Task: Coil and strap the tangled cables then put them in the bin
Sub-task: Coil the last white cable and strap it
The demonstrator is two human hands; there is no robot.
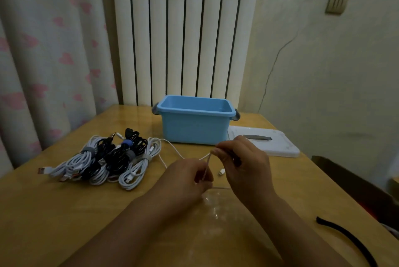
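A thin white cable (172,148) runs loose from the cable pile across the wooden table to my hands. My left hand (187,177) pinches it low down, and my right hand (244,158) pinches it a little higher, so a short stretch stands between them. Its white plug (221,172) hangs free between my hands. A pile of coiled white and black cables (108,158), several wrapped with grey straps, lies at the left. The blue bin (194,124) stands behind my hands and looks empty.
The bin's white lid (276,143) lies flat to the right of the bin. A black strap (345,236) lies on the table at the near right. A radiator and a curtain stand behind the table, and a dark chair edge shows at far right.
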